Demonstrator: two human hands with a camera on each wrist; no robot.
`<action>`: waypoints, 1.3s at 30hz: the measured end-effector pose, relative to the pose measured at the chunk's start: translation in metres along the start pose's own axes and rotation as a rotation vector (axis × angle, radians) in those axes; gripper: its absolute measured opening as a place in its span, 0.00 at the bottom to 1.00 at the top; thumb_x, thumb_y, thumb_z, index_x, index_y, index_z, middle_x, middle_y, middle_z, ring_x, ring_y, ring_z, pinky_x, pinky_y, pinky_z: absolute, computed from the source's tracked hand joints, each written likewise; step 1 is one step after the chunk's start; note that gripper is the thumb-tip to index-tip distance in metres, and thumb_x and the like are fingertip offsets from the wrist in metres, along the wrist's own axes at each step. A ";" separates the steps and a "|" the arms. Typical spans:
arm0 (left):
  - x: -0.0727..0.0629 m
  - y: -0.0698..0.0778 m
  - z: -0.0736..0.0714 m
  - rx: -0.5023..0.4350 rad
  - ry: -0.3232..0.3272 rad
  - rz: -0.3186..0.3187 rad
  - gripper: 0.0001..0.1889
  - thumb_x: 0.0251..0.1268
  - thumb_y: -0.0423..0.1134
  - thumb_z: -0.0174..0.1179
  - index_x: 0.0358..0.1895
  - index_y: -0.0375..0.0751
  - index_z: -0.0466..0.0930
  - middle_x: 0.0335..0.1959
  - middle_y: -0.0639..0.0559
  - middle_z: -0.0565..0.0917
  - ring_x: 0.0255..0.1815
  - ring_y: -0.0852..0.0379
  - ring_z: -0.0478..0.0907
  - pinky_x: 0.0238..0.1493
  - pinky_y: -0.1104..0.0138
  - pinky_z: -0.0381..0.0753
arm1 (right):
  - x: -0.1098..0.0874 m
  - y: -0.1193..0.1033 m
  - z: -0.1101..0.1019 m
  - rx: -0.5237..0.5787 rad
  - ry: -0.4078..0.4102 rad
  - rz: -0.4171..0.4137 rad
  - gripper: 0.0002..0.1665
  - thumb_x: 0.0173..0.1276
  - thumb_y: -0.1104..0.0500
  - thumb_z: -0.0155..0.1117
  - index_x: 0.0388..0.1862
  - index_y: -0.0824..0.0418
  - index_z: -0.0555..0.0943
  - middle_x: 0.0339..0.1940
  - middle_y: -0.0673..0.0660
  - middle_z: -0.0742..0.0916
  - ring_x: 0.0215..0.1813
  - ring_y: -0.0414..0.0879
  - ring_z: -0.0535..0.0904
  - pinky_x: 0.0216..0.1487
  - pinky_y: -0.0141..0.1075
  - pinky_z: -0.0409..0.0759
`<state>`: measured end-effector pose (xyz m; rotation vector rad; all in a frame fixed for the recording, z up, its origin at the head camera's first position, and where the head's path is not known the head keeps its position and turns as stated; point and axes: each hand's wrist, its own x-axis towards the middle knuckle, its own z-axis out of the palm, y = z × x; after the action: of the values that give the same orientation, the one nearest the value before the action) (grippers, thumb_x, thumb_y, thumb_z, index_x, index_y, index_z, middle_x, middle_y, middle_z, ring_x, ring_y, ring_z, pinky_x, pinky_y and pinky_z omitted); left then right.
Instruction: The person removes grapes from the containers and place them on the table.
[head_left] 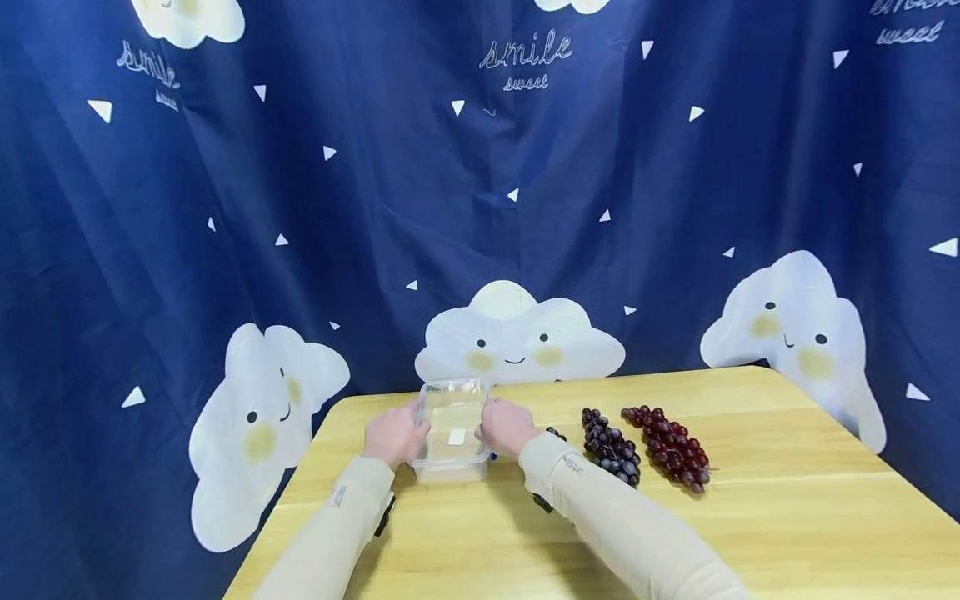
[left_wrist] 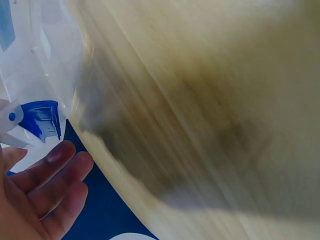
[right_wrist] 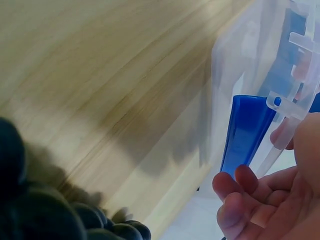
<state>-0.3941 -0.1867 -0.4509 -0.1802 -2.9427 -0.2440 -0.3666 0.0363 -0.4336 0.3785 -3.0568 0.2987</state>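
A clear plastic food storage box (head_left: 450,472) with a small white label stands on the table between both hands. My left hand (head_left: 393,435) grips its left edge; in the left wrist view several curved fingers (left_wrist: 55,172) lie beside a blue latch (left_wrist: 42,117). On the opposite side my right hand (head_left: 508,425) holds the box's edge. The right wrist view shows another blue latch (right_wrist: 247,132) swung outward, curled fingertips (right_wrist: 232,210) at its lower end and the thumb by the translucent rim. Whether the fingers press either latch is hard to tell.
Right of the box lie a dark grape bunch (head_left: 611,448) and a red one (head_left: 671,450). More dark grapes (head_left: 556,433) show partly behind the right sleeve. The wooden table (head_left: 787,500) ends at a blue cloud-patterned curtain (head_left: 517,225).
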 end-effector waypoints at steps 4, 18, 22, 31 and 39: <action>0.001 0.000 -0.004 0.011 0.079 0.041 0.29 0.68 0.54 0.53 0.72 0.55 0.72 0.36 0.42 0.87 0.31 0.44 0.82 0.23 0.53 0.75 | 0.004 0.000 -0.002 0.011 0.026 -0.004 0.18 0.70 0.48 0.63 0.41 0.63 0.79 0.31 0.53 0.81 0.27 0.44 0.76 0.27 0.39 0.81; 0.016 -0.002 -0.021 -0.015 0.046 -0.004 0.35 0.69 0.65 0.44 0.72 0.49 0.73 0.53 0.39 0.86 0.47 0.40 0.85 0.31 0.48 0.81 | 0.008 0.028 -0.036 0.127 -0.034 -0.010 0.29 0.72 0.36 0.58 0.51 0.60 0.82 0.43 0.56 0.88 0.37 0.49 0.83 0.36 0.45 0.83; 0.015 0.007 -0.035 -0.034 0.024 0.014 0.36 0.68 0.64 0.47 0.74 0.51 0.69 0.60 0.39 0.83 0.55 0.40 0.82 0.38 0.47 0.81 | 0.001 0.040 -0.053 0.093 -0.035 -0.058 0.37 0.74 0.36 0.56 0.68 0.61 0.76 0.64 0.60 0.83 0.59 0.57 0.83 0.55 0.52 0.82; -0.004 0.055 -0.055 0.003 -0.059 0.196 0.38 0.68 0.68 0.46 0.76 0.54 0.66 0.75 0.48 0.70 0.74 0.42 0.66 0.67 0.41 0.69 | -0.032 0.070 -0.081 0.074 -0.040 -0.150 0.40 0.75 0.36 0.53 0.75 0.61 0.69 0.71 0.61 0.78 0.71 0.58 0.73 0.70 0.52 0.71; -0.027 0.088 -0.075 0.041 -0.151 0.383 0.42 0.67 0.76 0.39 0.80 0.61 0.57 0.82 0.53 0.56 0.83 0.44 0.48 0.76 0.36 0.50 | -0.061 0.090 -0.095 0.011 -0.036 -0.251 0.50 0.70 0.25 0.48 0.80 0.54 0.63 0.77 0.59 0.70 0.77 0.58 0.65 0.74 0.65 0.58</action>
<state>-0.3429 -0.1166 -0.3705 -0.7764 -2.9754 -0.1185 -0.3273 0.1551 -0.3613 0.7666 -2.9971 0.2981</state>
